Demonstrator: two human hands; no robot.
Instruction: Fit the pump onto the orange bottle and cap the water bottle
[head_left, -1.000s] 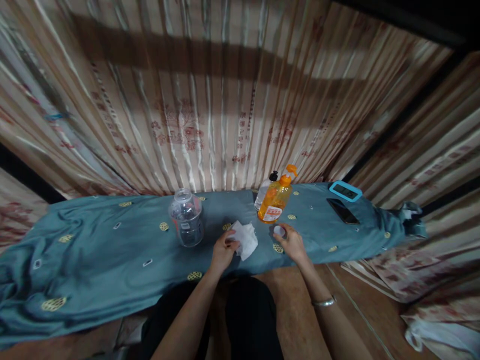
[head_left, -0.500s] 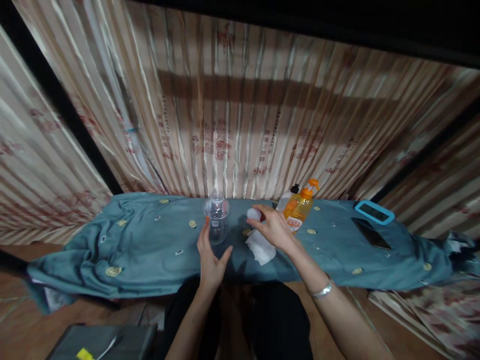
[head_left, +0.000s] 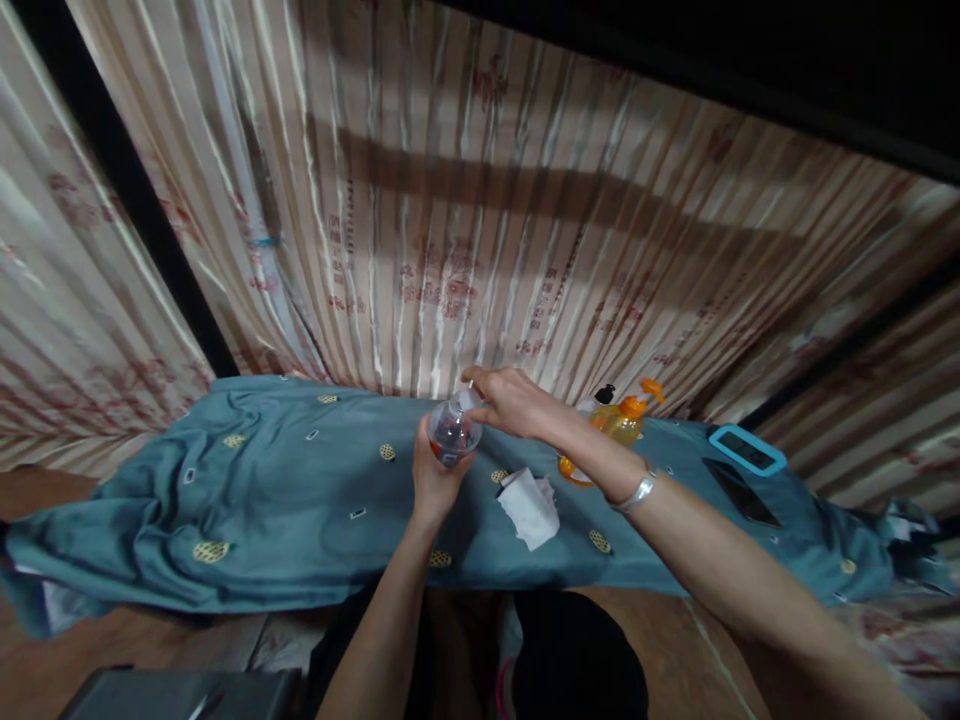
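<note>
My left hand [head_left: 435, 488] wraps round a clear plastic bottle [head_left: 454, 428], its top leaning slightly to the right above the cloth. At the bottle's mouth, my right hand [head_left: 512, 400] pinches a white cap [head_left: 470, 398] between thumb and fingers. Those fingers partly hide the neck, so I cannot tell whether the cap is seated on it. A crumpled white paper [head_left: 529, 510] lies on the cloth just below and right of the bottle.
A blue-green patterned cloth [head_left: 285, 500] covers the narrow table. Behind my right forearm stand an orange spray bottle [head_left: 626, 420] and a black-topped bottle [head_left: 604, 396]. Farther right lie a blue-framed digital clock [head_left: 746, 450] and a dark phone [head_left: 741, 492]. A pleated curtain [head_left: 450, 250] hangs behind.
My left hand has closed round the bottle, which is now raised and tilted. My right hand has carried the white cap leftward to the bottle's mouth. The view has tilted slightly.
</note>
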